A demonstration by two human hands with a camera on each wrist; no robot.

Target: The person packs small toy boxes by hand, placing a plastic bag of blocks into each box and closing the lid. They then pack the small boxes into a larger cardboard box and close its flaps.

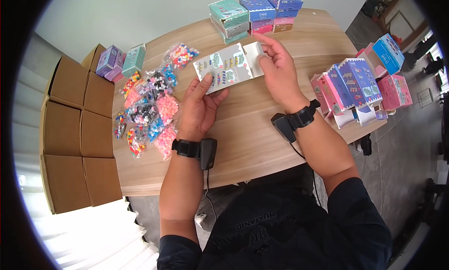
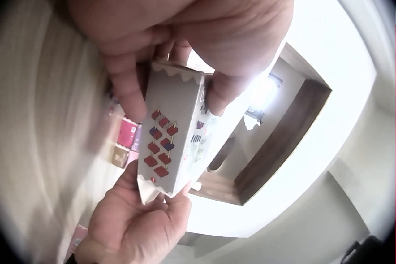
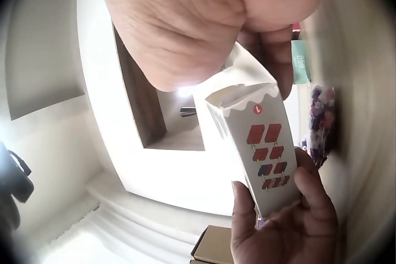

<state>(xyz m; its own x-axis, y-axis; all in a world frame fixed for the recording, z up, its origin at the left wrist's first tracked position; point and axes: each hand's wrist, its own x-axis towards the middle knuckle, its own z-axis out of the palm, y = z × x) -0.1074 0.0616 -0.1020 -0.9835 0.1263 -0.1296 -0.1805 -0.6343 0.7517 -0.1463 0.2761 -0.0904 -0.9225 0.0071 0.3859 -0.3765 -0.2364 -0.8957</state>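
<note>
A small white cardboard box (image 1: 223, 68) with printed brick diagrams is held up over the table between both hands. My left hand (image 1: 200, 106) grips its left end, thumb on the printed face and fingers below. At the other end, my right hand (image 1: 282, 76) pinches the white end flap (image 1: 254, 57), thumb on the near side and the index finger stretched out. In the right wrist view the box's flap end (image 3: 238, 90) stands partly raised, with a gap under the scalloped edge. Red block drawings cover the narrow side (image 2: 162, 134) in the left wrist view. The box's inside is hidden.
Bags of coloured bricks (image 1: 156, 101) lie left of the hands. Small boxes (image 1: 255, 12) are stacked at the back, with purple and green ones (image 1: 112, 62) at the back left. Opened boxes (image 1: 353, 85) stand at the right edge. Brown cartons (image 1: 70, 129) line the left side.
</note>
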